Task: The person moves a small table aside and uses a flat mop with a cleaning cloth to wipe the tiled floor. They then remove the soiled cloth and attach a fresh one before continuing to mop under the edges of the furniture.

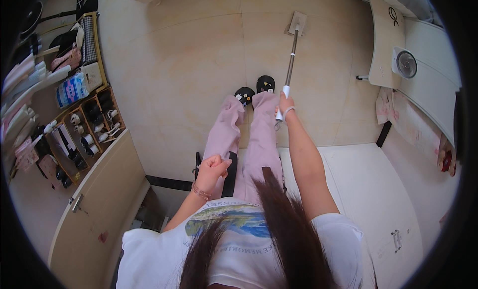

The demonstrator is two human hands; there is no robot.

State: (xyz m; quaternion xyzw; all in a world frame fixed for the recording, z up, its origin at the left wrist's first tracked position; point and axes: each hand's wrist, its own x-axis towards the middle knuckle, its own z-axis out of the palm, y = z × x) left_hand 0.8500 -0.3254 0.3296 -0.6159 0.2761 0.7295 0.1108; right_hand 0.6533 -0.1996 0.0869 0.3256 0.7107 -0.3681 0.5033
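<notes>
My right hand is wrapped around the white upper grip of a flat mop's pole. The pole slants away over the floor, and its rectangular mop head rests flat on the tiles beyond my feet. Curled into a loose fist, my left hand is over my left thigh, with nothing visible in it. Beneath it are pink trousers, and black clogs with small charms are on my feet.
Beige floor tiles spread ahead. At left are a shelf rack with a divided box of small items and a hinged wooden panel. To the right stand a folding table, a small fan and a white panel.
</notes>
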